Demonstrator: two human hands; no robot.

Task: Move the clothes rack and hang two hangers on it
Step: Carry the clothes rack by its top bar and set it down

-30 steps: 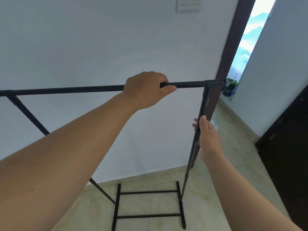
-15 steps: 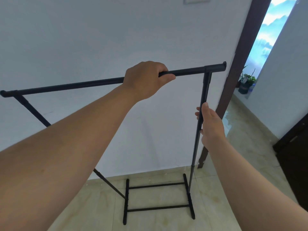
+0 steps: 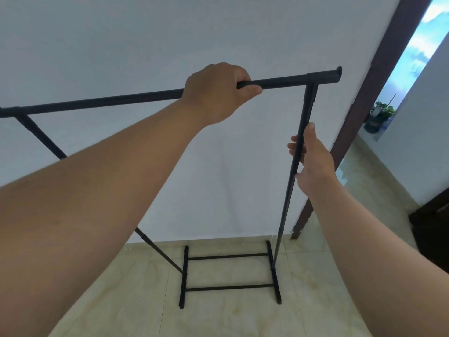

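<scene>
A black metal clothes rack (image 3: 116, 101) stands before a white wall, its top bar running from the left edge to the upper right. My left hand (image 3: 216, 91) is wrapped over the top bar near its right end. My right hand (image 3: 313, 161) holds the right upright pole a little below the corner joint, fingers loosely curled round it. The rack's base (image 3: 230, 271) rests on the tiled floor close to the wall. No hangers are in view.
A dark wooden door frame (image 3: 374, 98) rises just right of the rack. Beyond it a potted plant (image 3: 379, 116) sits on a ledge. A dark door (image 3: 435, 229) fills the lower right. Beige floor tiles (image 3: 218, 319) lie below.
The rack has shifted left, away from the door frame, and its top bar sits a little higher in view. Both hands keep their hold; the right hand's fingers have loosened slightly.
</scene>
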